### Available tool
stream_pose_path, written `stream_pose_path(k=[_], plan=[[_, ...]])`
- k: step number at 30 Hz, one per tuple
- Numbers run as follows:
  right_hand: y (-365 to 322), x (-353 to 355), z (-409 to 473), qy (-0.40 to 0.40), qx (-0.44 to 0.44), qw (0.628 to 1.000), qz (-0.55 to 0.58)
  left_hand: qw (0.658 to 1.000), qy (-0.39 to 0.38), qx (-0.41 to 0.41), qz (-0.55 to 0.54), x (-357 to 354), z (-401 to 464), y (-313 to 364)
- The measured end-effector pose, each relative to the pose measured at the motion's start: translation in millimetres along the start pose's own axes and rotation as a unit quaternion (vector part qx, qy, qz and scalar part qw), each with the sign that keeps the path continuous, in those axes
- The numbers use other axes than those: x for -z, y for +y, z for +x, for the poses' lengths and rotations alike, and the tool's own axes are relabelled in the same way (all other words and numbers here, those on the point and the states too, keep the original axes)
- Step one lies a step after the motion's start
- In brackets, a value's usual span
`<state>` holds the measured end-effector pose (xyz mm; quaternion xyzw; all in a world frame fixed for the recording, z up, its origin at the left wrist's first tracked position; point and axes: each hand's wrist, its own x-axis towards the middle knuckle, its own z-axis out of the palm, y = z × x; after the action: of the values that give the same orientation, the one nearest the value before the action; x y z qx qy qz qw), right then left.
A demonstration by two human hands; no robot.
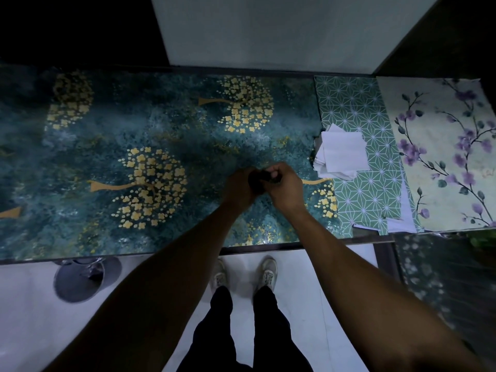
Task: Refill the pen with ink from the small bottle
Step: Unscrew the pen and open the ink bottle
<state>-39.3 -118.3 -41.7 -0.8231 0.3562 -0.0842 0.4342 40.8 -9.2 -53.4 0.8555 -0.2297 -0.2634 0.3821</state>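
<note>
— While dim light covers the teal, gold-flowered table [107, 135], what's held at frame centre?
— My left hand [239, 187] and right hand [285, 187] both grip a small dark object [264, 178]; white papers [339, 153] lie right.

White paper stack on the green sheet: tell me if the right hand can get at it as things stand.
Probably yes, once freed. The right hand grips a small dark object together with the left hand. The white paper stack lies uncovered just to its right, with nothing between them.
</note>
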Motion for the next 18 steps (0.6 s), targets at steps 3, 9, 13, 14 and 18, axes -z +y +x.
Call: stream_pose_path(k=[3,9,13,14,18], plan=[[1.8,5.0,0.9,-0.037,0.021,0.999,0.013,1.0,0.003,0.002,0.005,-3.1,3.0,-4.4],[2.2,0.4,2.3,-0.023,0.013,1.0,0.011,1.0,-0.005,0.0,0.018,-2.3,4.9,-5.9],[1.0,-1.4,2.6,-0.011,0.001,1.0,0.024,1.0,-0.007,-0.001,0.03,-2.4,6.1,-6.9],[1.1,0.0,2.5,-0.012,0.002,0.999,0.032,1.0,-0.009,-0.002,0.029,-1.6,5.7,-6.3],[2.7,4.7,2.3,-0.036,0.015,0.996,0.079,1.0,-0.006,-0.008,0.012,-0.4,4.3,-4.3]])
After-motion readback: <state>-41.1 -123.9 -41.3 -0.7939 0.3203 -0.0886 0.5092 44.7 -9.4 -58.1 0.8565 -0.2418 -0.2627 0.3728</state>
